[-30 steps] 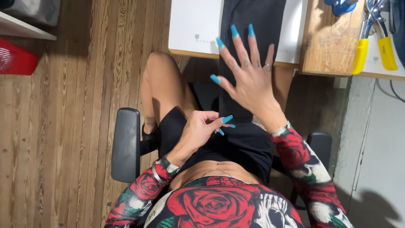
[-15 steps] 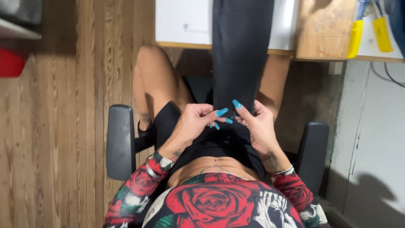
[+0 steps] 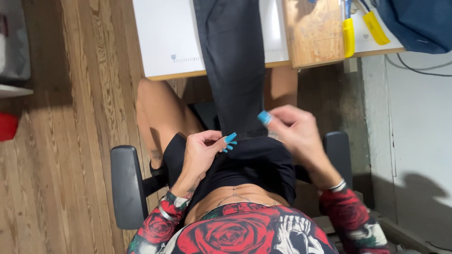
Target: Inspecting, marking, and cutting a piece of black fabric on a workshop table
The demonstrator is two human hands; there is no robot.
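Down below, the wood floor (image 3: 70, 117) fills the whole side at 9 o'clock. Next in size, a white table (image 3: 165, 42) sits at 12 o'clock, and a long strip of dark cloth (image 3: 233, 70) hangs off its edge down to the person's lap. A light wood board (image 3: 313, 30) lies on the table just beside the cloth, toward 1 o'clock. Two yellow tool handles (image 3: 349, 37) lie at the board's far side, and a blue bag (image 3: 414, 23) sits in the corner at 1 o'clock. A red thing (image 3: 7, 126) peeks in at 9 o'clock.

The person sits in a black chair; one armrest (image 3: 126, 186) is at 8 o'clock and the other armrest (image 3: 339, 153) is at 4 o'clock. The sleeves have red roses on them.

The left hand (image 3: 200, 155) is near the middle, a little toward 7 o'clock. Its fingers are curled together and pinch the bottom edge of the dark cloth. Its long blue nails (image 3: 230, 141) touch the cloth there.

The right hand (image 3: 294, 131) is at 3 o'clock from the left hand. It is blurry. Its fingers are bent and it touches the cloth's other bottom corner, but one cannot tell if it has a tight hold. One blue nail (image 3: 264, 117) sits right on the cloth's edge.
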